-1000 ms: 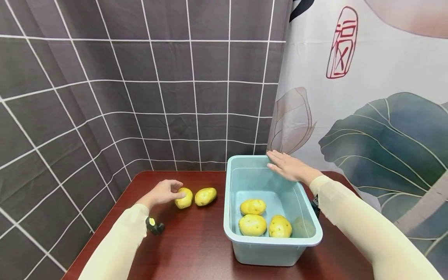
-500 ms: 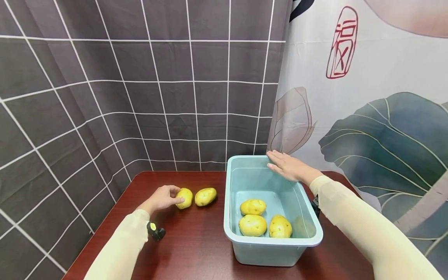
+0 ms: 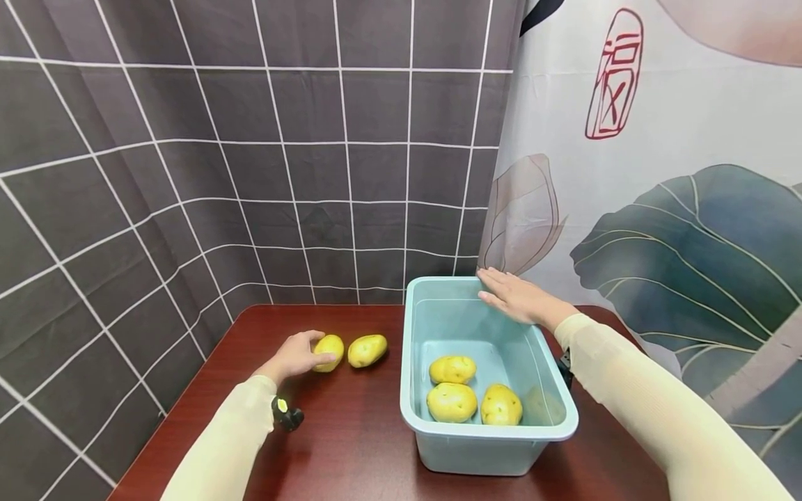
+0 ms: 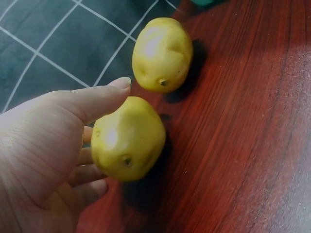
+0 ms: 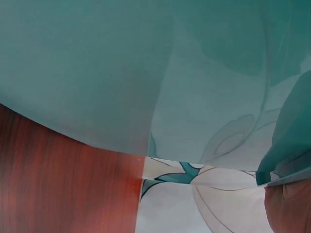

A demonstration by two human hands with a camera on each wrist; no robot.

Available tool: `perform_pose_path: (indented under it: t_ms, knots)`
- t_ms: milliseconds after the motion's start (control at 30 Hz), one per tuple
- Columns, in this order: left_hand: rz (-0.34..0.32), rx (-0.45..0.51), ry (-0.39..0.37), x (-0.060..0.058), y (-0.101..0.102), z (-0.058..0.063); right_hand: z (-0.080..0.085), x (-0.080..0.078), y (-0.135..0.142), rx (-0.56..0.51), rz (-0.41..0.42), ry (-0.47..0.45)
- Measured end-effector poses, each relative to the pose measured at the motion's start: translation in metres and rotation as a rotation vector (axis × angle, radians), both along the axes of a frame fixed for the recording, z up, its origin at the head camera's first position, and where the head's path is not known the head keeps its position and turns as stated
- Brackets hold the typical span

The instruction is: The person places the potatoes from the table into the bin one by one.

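Head view: showing the left hand [image 3: 294, 356] curved round the leftmost potato [image 3: 335, 346], with thumb on the near side and fingers on the far; apparently resting on the red-brown table [image 3: 351, 431], just beside the second potato [image 3: 367, 351]; cannot tell how firmly gripped, nor whether raised at all. Resting the right hand [image 3: 516, 296] flat, with fingers straight and nothing grasped, on the far right corner of the blue tub [image 3: 489, 433], perhaps to steady it; holding three potatoes [image 3: 452, 402] inside, towards the near end. Judged to be at the grasping step, with two outside the tub; probably calls next for a snug close of left thumb and fingers, then a straight lift without nudging the second potato.
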State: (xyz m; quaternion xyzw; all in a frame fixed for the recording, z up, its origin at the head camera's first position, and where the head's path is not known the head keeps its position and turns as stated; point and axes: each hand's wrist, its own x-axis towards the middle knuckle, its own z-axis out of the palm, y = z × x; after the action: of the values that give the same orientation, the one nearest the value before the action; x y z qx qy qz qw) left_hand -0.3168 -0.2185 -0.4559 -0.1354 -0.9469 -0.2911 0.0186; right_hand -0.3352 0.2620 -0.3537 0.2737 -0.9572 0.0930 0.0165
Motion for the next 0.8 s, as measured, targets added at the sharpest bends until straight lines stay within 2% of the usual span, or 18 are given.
perform_pose_path:
  t_ms: [267,633,800]
  knots:
    - [0.013,-0.019,-0.005,-0.002,0.005,-0.006,0.000,0.000,0.000,0.000,0.003,0.002]
    - [0.030,0.041,0.015,-0.007,0.005,-0.021,-0.002,-0.001,0.000,0.010,-0.007,0.001]
    - [0.032,0.074,0.015,-0.009,0.004,-0.024,-0.001,-0.001,0.001,0.003,-0.009,0.000]
